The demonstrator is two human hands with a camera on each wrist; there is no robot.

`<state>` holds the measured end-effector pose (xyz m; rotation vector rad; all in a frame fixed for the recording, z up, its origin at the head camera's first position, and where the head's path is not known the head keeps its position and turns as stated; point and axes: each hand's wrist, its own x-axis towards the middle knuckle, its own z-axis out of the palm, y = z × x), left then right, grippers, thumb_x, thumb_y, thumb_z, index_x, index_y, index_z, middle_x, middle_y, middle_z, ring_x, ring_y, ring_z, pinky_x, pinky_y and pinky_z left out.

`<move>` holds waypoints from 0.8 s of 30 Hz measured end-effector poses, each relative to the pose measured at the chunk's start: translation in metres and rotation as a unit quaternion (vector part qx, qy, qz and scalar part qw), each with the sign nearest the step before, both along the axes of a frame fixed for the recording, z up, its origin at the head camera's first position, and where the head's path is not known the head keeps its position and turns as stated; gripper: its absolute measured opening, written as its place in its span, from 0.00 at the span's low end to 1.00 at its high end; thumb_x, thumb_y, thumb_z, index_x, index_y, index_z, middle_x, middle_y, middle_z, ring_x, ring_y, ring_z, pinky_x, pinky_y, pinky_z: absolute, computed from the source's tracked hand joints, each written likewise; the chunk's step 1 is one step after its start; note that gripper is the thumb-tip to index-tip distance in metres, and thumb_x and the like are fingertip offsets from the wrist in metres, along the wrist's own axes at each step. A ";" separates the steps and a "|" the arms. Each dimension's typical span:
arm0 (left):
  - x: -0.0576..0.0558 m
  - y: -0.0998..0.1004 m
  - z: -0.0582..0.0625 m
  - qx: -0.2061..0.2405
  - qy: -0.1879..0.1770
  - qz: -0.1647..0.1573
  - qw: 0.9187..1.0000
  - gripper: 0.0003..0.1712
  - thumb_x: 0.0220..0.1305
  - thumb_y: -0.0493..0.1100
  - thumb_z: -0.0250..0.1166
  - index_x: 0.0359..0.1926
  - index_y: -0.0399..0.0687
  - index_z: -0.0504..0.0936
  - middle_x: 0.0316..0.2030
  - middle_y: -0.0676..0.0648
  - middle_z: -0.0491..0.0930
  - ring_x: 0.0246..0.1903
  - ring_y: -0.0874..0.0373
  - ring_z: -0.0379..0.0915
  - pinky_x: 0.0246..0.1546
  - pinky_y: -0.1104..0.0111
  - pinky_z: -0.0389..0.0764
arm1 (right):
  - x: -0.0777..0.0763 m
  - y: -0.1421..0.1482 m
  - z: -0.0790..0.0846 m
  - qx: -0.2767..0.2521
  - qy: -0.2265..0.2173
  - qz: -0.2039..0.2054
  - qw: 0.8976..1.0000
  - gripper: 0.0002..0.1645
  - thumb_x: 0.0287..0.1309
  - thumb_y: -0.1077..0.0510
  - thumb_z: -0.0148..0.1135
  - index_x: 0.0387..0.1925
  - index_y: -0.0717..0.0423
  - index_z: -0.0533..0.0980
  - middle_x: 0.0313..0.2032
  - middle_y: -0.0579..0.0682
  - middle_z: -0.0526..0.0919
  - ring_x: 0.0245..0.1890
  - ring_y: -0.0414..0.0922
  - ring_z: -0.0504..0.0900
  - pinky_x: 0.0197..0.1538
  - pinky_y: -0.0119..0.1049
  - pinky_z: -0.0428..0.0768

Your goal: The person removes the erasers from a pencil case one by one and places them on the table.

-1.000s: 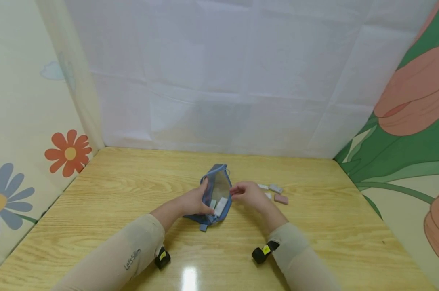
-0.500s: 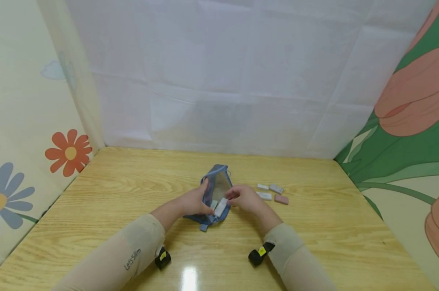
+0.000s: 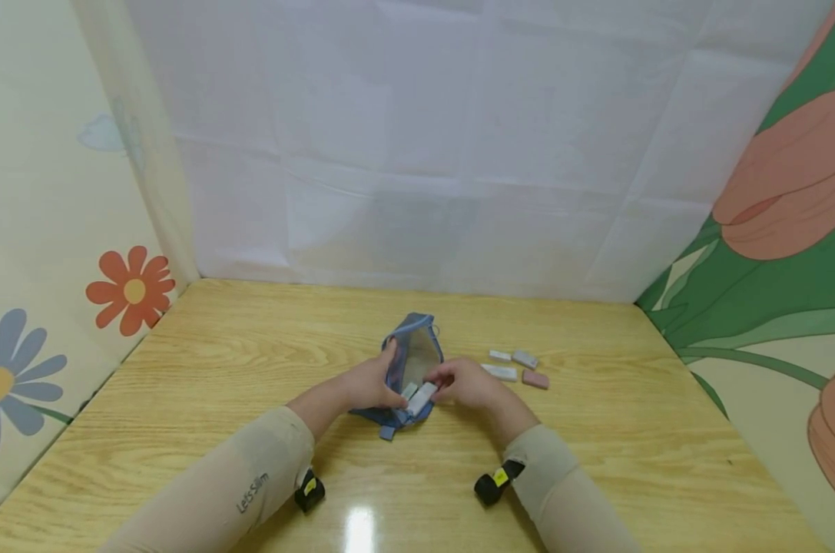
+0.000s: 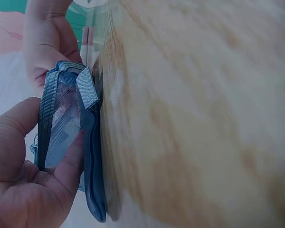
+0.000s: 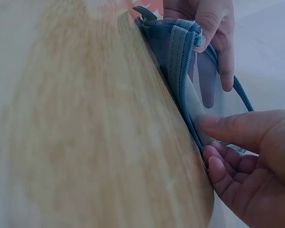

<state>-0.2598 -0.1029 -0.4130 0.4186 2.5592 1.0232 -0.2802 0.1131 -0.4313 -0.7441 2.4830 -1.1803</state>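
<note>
A blue mesh zip pouch [image 3: 417, 338] lies on the table with its mouth agape. My left hand [image 3: 370, 382] grips its left side, thumb over the near rim; in the left wrist view this hand [image 4: 23, 171] spreads the mouth. Inside, a white block like an eraser [image 3: 421, 400] rests beside a pale green one [image 3: 409, 391]. At the pouch's right rim, my right hand [image 3: 468, 382] pinches the white eraser's far end. In the right wrist view, the thumb of this hand [image 5: 256, 152] lies on the white surface; its curled fingers partly hide the rim.
Right of the pouch lie several small blocks: a long white one [image 3: 500, 372], a short white one [image 3: 500, 355], a grey one [image 3: 525, 359] and a pink one [image 3: 535, 379]. A white sheet [image 3: 417, 192] hangs behind the wooden table [image 3: 265, 322].
My right hand has come from the upper right rim down toward me, its fingers closing at the white eraser. That eraser has slid slightly nearer. My left hand stays in place.
</note>
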 end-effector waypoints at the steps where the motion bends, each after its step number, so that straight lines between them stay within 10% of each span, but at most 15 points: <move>1: 0.000 0.000 0.000 0.000 0.001 0.000 1.000 0.68 0.45 0.49 0.73 0.71 0.42 0.31 0.67 0.37 0.53 0.60 0.49 0.59 0.59 0.58 0.63 | 0.000 0.000 0.000 0.003 0.000 0.000 1.000 0.15 0.46 0.66 0.68 0.40 0.60 0.80 0.30 0.47 0.81 0.30 0.39 0.77 0.36 0.31 0.76; 24: 0.000 0.000 -0.001 0.007 0.005 -0.001 1.000 0.69 0.44 0.49 0.74 0.70 0.42 0.30 0.68 0.38 0.50 0.63 0.46 0.54 0.61 0.57 0.60 | -0.002 0.027 0.007 -0.016 -0.002 -0.026 1.000 0.11 0.43 0.61 0.71 0.32 0.53 0.80 0.27 0.46 0.80 0.30 0.41 0.78 0.36 0.34 0.76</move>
